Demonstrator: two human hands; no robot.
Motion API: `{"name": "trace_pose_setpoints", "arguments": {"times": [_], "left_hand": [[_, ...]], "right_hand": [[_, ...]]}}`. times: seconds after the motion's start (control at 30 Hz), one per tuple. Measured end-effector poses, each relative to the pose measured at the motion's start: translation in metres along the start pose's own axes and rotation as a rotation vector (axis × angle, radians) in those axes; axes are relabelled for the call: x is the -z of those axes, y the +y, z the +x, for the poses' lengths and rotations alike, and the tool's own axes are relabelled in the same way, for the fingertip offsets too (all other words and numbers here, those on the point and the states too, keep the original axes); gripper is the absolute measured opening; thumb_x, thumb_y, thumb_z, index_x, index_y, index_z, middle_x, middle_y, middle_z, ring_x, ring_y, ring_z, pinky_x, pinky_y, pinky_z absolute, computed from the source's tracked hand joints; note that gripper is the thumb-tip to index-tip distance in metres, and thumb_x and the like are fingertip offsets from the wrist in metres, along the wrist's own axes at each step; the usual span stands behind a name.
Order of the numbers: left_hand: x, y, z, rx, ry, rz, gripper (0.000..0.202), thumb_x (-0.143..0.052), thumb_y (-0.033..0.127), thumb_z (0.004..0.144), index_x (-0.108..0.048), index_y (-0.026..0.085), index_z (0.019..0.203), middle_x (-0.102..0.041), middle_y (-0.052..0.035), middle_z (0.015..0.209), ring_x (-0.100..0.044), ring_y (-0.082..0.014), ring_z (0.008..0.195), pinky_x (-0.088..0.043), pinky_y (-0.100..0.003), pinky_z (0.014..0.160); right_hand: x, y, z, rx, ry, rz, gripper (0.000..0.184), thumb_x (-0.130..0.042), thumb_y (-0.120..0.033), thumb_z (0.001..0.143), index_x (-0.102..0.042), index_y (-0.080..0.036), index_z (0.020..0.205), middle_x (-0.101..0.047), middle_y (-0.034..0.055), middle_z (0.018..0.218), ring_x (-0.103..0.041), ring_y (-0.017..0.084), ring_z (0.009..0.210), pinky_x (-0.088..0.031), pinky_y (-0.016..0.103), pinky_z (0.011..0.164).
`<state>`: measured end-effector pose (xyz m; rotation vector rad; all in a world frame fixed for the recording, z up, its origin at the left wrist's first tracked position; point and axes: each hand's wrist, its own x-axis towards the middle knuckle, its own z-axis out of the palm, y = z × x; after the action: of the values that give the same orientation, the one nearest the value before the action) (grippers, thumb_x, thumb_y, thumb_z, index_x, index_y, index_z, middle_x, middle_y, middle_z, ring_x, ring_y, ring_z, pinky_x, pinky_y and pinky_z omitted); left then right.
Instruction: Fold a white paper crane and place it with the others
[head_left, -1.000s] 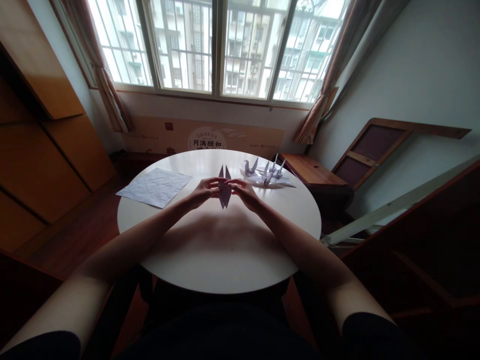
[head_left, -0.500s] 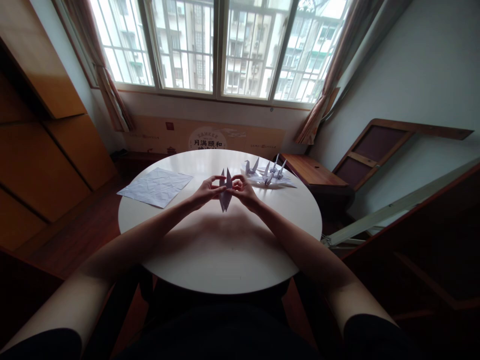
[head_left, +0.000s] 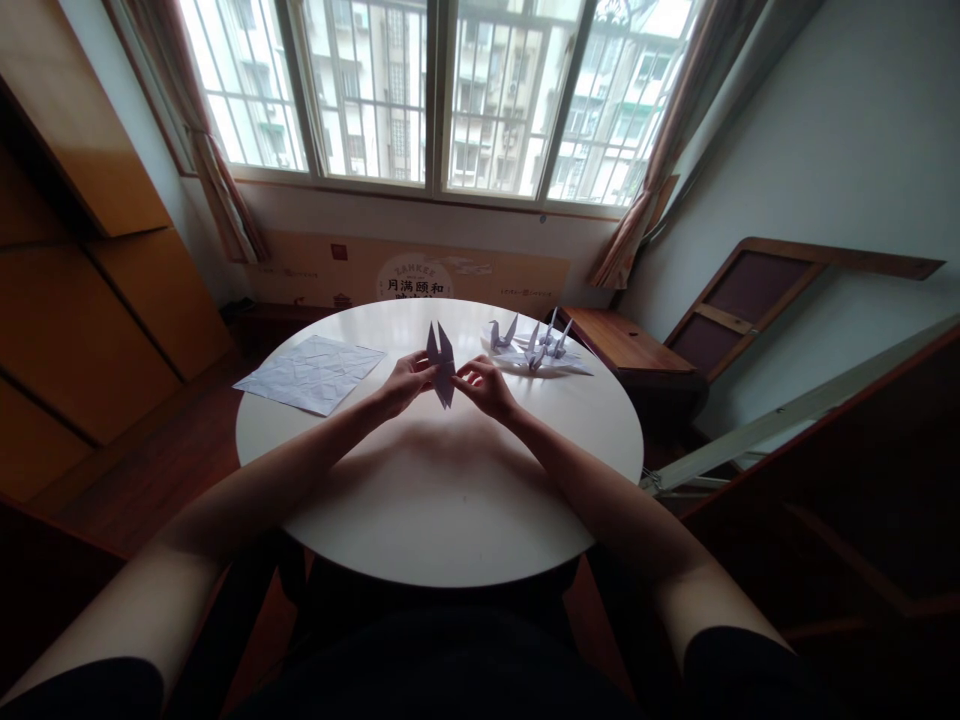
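Note:
A half-folded pale paper piece (head_left: 441, 365) with two upward points is held above the round white table (head_left: 442, 500). My left hand (head_left: 403, 382) pinches its left side. My right hand (head_left: 484, 386) has curled fingers just right of the paper's lower tip, thumb and forefinger close to its edge. I cannot tell whether the right hand touches it. Both forearms reach in from the near side.
A creased white sheet (head_left: 311, 373) lies at the table's left. Several folded paper cranes (head_left: 534, 349) stand on flat paper at the back right. A low wooden bench (head_left: 622, 345) sits beyond them. Wooden cabinets stand on the left, a window behind.
The folded paper has tilted and shifted slightly left and up in my left hand. My right hand has slipped off its upper part and dropped beside the lower tip.

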<state>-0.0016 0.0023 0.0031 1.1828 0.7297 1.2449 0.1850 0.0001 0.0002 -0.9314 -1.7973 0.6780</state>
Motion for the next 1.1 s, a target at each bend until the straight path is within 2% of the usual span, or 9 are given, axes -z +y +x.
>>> {"name": "trace_pose_setpoints", "arguments": {"times": [0.13, 0.27, 0.37, 0.47, 0.57, 0.7, 0.8, 0.93, 1.1], "left_hand": [[0.004, 0.002, 0.000, 0.064, -0.053, -0.014, 0.034, -0.084, 0.023, 0.071, -0.069, 0.009, 0.098, -0.074, -0.0128, 0.092, -0.072, -0.0239, 0.084, -0.056, -0.040, 0.084], [0.011, 0.003, -0.001, 0.163, -0.097, 0.130, 0.027, -0.083, 0.026, 0.069, -0.074, 0.008, 0.086, -0.073, -0.0134, 0.081, -0.070, -0.0227, 0.076, -0.052, -0.030, 0.066], [0.014, 0.002, 0.000, 0.167, -0.079, 0.183, 0.022, -0.085, 0.020, 0.064, -0.073, 0.011, 0.080, -0.068, -0.0073, 0.070, -0.062, -0.0150, 0.062, -0.043, -0.024, 0.053], [0.013, 0.001, 0.000, 0.157, -0.125, 0.121, 0.021, -0.085, 0.015, 0.062, -0.071, 0.011, 0.076, -0.061, -0.0027, 0.061, -0.053, -0.0102, 0.052, -0.039, -0.023, 0.049], [0.010, 0.001, 0.000, 0.157, -0.163, 0.066, 0.024, -0.086, 0.020, 0.066, -0.071, 0.008, 0.081, -0.062, -0.0045, 0.062, -0.056, -0.0119, 0.055, -0.043, -0.025, 0.052], [0.008, -0.001, 0.000, 0.163, -0.136, 0.057, 0.035, -0.085, 0.037, 0.072, -0.070, 0.007, 0.084, -0.064, -0.0067, 0.064, -0.059, -0.0145, 0.057, -0.048, -0.029, 0.057], [0.009, -0.002, 0.001, 0.132, -0.104, 0.084, 0.043, -0.086, 0.046, 0.070, -0.069, 0.008, 0.081, -0.064, -0.0058, 0.064, -0.058, -0.0132, 0.055, -0.047, -0.028, 0.057], [0.010, -0.001, 0.000, 0.125, -0.088, 0.190, 0.051, -0.084, 0.055, 0.068, -0.071, 0.008, 0.084, -0.070, -0.0093, 0.074, -0.063, -0.0153, 0.064, -0.045, -0.025, 0.057], [0.011, -0.003, 0.002, 0.111, -0.104, 0.147, 0.055, -0.085, 0.058, 0.065, -0.071, 0.008, 0.084, -0.071, -0.0098, 0.076, -0.066, -0.0179, 0.071, -0.050, -0.029, 0.067]], "right_hand": [[0.001, 0.000, -0.001, 0.050, 0.046, -0.041, 0.046, -0.074, -0.064, 0.071, -0.068, -0.018, 0.070, -0.054, 0.0047, 0.087, -0.057, 0.015, 0.068, -0.055, 0.037, 0.067], [0.003, 0.000, 0.001, 0.057, 0.087, -0.050, 0.046, -0.074, -0.064, 0.071, -0.068, -0.018, 0.069, -0.053, 0.0055, 0.088, -0.056, 0.016, 0.070, -0.055, 0.038, 0.067], [0.003, 0.000, 0.002, 0.033, 0.083, -0.038, 0.047, -0.075, -0.064, 0.070, -0.067, -0.018, 0.068, -0.052, 0.0053, 0.088, -0.056, 0.015, 0.069, -0.055, 0.037, 0.066], [0.003, -0.001, 0.002, 0.013, 0.063, -0.035, 0.046, -0.075, -0.063, 0.070, -0.067, -0.017, 0.068, -0.052, 0.0047, 0.088, -0.056, 0.014, 0.067, -0.054, 0.036, 0.064], [0.003, -0.001, 0.001, 0.000, 0.046, -0.041, 0.045, -0.075, -0.061, 0.071, -0.066, -0.017, 0.067, -0.053, 0.0046, 0.087, -0.056, 0.014, 0.066, -0.053, 0.034, 0.063], [0.004, 0.001, 0.003, -0.010, 0.031, -0.019, 0.046, -0.077, -0.061, 0.069, -0.065, -0.017, 0.066, -0.054, 0.0036, 0.084, -0.057, 0.014, 0.066, -0.053, 0.033, 0.063], [0.004, 0.005, 0.005, -0.024, 0.024, 0.009, 0.047, -0.078, -0.062, 0.066, -0.066, -0.016, 0.067, -0.055, 0.0034, 0.082, -0.058, 0.014, 0.067, -0.053, 0.033, 0.065], [0.003, 0.009, 0.007, -0.062, 0.014, 0.062, 0.051, -0.080, -0.064, 0.061, -0.068, -0.015, 0.066, -0.057, 0.0040, 0.082, -0.060, 0.015, 0.069, -0.053, 0.031, 0.064], [0.003, 0.008, 0.008, -0.088, -0.014, 0.087, 0.050, -0.083, -0.062, 0.057, -0.068, -0.015, 0.064, -0.058, 0.0043, 0.079, -0.059, 0.015, 0.069, -0.052, 0.031, 0.062]]}}
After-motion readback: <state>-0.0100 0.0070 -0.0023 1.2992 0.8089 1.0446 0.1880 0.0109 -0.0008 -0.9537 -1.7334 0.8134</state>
